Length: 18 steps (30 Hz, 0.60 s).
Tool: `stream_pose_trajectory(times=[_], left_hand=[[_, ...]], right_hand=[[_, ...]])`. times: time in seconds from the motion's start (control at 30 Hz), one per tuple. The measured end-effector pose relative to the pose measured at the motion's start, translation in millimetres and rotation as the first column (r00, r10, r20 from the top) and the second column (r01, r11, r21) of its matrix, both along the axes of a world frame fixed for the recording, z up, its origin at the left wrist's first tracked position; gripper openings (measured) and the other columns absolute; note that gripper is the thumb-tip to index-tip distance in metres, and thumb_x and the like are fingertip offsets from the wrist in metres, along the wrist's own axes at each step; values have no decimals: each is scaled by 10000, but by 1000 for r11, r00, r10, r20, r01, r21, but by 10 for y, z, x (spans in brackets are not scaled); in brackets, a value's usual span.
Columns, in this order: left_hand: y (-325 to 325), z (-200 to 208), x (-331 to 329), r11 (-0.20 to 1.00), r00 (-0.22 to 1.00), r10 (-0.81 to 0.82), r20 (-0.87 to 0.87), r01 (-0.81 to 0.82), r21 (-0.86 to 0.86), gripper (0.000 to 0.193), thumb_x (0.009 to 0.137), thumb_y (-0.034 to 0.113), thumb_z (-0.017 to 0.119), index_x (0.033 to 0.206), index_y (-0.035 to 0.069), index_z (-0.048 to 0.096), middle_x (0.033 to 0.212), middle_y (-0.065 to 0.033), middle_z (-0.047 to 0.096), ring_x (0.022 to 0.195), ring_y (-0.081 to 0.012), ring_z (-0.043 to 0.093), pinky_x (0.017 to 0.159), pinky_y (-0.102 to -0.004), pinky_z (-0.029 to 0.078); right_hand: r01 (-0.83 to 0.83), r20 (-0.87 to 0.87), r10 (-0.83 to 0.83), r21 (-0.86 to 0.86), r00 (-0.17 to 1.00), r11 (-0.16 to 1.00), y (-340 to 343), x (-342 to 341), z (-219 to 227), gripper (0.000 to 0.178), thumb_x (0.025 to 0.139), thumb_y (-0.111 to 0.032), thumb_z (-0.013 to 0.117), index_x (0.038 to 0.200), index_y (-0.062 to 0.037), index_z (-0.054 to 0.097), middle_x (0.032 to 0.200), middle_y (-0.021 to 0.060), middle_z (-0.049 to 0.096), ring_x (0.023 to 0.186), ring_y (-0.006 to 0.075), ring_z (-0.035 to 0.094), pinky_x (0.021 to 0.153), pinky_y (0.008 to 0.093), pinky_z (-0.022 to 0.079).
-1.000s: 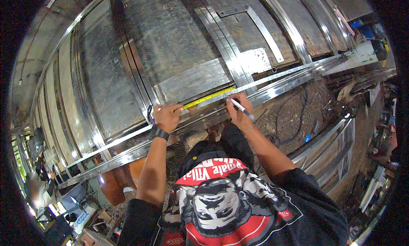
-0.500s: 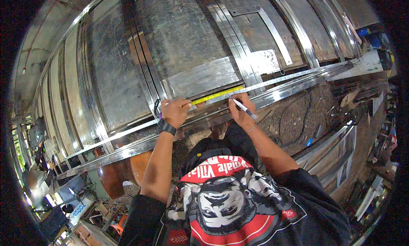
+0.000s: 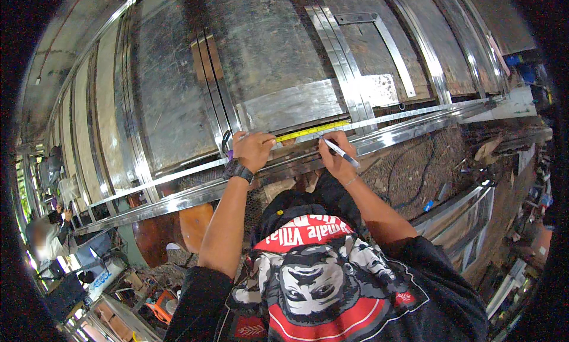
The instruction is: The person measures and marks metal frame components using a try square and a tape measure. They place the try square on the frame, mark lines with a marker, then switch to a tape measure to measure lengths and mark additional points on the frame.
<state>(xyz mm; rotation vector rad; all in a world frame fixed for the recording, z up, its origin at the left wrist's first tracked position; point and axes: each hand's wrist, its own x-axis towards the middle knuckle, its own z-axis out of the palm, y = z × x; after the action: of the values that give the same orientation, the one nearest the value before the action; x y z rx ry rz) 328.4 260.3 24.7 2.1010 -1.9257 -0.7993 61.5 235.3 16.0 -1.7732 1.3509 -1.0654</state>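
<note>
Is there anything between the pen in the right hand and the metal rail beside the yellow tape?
Nothing visible. The right hand holds the slim white pen with its tip at the long shiny metal rail, just below the yellow measuring tape. The left hand pins the tape farther left.

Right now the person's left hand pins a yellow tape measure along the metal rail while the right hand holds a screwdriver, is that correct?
Not quite: the head view shows the right hand holding a white pen, not a screwdriver. The left hand does pin the yellow tape measure along the metal rail.
</note>
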Motion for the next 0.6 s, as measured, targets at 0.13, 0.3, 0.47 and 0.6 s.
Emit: stream_pose_trajectory(times=[0.13, 0.3, 0.47, 0.6], left_hand=[[17, -52, 17, 999, 1000, -25, 8, 25, -41, 248, 976, 379, 654, 1067, 213, 814, 1019, -16, 786, 988, -223, 708, 1093, -479, 338], [12, -59, 41, 999, 999, -23, -24, 23, -25, 250, 980, 367, 648, 1086, 209, 811, 1021, -26, 784, 992, -230, 706, 1095, -486, 330], [-4, -11, 17, 1000, 1000, -12, -29, 12, 10, 250, 980, 360, 649, 1096, 208, 809, 1023, -32, 781, 993, -235, 705, 1097, -487, 322], [-1, -7, 18, 1000, 1000, -17, -22, 17, 4, 244, 980, 360, 651, 1091, 211, 810, 1007, -22, 779, 994, -227, 703, 1087, -487, 324]], right_hand=[[-64, -59, 70, 84, 996, 994, -16, 44, 96, 175, 910, -169, 762, 954, -53, 638, 780, 129, 687, 696, 263, 708, 632, 364, 553], [-113, 29, 111, 78, 993, 990, -94, 44, 14, 184, 914, -183, 760, 940, -45, 641, 750, 120, 680, 668, 236, 691, 611, 367, 540], [-186, 13, 186, -4, 982, 983, -157, 16, -66, 193, 921, -153, 778, 916, -21, 638, 774, 118, 696, 661, 187, 669, 607, 331, 520], [-196, -12, 195, -44, 981, 980, -162, 19, -112, 188, 922, -150, 774, 922, -21, 638, 774, 116, 695, 660, 184, 667, 604, 328, 518]])
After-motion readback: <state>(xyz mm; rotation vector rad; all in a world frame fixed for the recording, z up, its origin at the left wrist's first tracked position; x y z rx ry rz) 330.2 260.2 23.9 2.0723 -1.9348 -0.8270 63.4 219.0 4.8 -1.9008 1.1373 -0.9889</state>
